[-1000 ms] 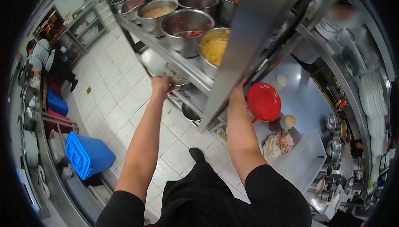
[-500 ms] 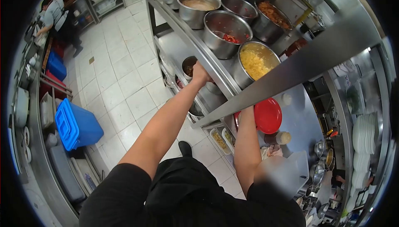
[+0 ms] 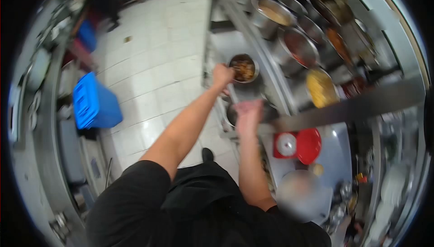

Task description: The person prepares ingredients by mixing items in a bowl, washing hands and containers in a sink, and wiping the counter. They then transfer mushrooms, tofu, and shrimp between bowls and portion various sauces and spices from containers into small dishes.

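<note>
Nearest, the right hand [image 3: 249,111], blurred, looked open; whether it touched anything could not be told. Farther, the left hand [image 3: 221,76] gripped the left rim of the pot [image 3: 257,71], at the lower shelf [image 3: 229,43]; resting or lifted was unclear. With brown food [image 3: 244,70] inside, the metal was probably stiff, weighty and slick, best held by opposite rims.

The chunky food [image 3: 244,70] is brown and amber, the dish [image 3: 310,146] red. The bin [image 3: 106,104] is blue (lid [image 3: 84,102] and body alike), the floor tiles [image 3: 153,79] white with grey grid lines.
</note>
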